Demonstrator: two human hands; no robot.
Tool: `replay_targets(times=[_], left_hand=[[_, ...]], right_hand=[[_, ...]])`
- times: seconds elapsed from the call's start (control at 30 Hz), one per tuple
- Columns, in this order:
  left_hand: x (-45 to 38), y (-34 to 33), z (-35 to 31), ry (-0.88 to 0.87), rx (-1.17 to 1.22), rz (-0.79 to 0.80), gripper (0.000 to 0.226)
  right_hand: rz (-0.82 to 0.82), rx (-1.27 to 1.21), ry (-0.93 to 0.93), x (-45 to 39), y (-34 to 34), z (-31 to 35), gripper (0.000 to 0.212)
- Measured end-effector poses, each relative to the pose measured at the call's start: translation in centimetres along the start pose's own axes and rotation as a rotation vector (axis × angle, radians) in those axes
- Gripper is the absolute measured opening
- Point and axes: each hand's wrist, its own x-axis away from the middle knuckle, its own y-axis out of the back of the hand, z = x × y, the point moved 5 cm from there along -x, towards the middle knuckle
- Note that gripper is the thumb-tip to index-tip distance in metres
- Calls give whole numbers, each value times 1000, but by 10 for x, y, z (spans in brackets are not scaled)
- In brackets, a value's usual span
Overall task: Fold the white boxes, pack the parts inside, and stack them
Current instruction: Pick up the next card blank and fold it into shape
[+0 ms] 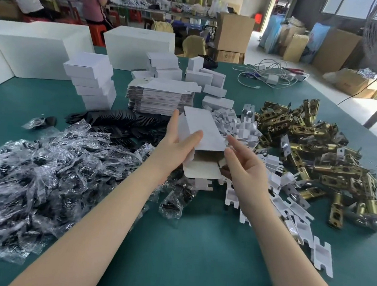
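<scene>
The green tabletop (pixel 186 254) is being taken up almost wholly by stock that is judged to be still waiting for packing. To the left a broad heap of plastic-bagged black parts (pixel 47 166) is lying, to the right a pile of brass latches (pixel 305 146), and between them a scatter of white card inserts (pixel 290 205). Behind these a thick stack of flat box blanks (pixel 161 100) is sitting unfolded, so most of the folding seems to be remaining. A stack of finished white boxes (pixel 91 82) is standing at the rear left, with more closed ones (pixel 201 79) lying loose beside the blanks. One white box (pixel 202 135) is being held above the middle of the tabletop by the left hand (pixel 178 146), its grip wrapped around the body. The near end is gaping open. At that end the side flap is being pinched by the right hand (pixel 244 166), and nothing is being seen inside yet.
</scene>
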Motion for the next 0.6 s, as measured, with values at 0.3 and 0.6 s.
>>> replay_targets(times=[0.3, 0.6], left_hand=[[18, -16, -21, 18, -203, 203, 102], [16, -16, -23, 54, 10, 62, 37]], right_hand=[[4, -75, 22, 2, -2, 4, 31], [78, -61, 25, 4, -5, 3, 47]])
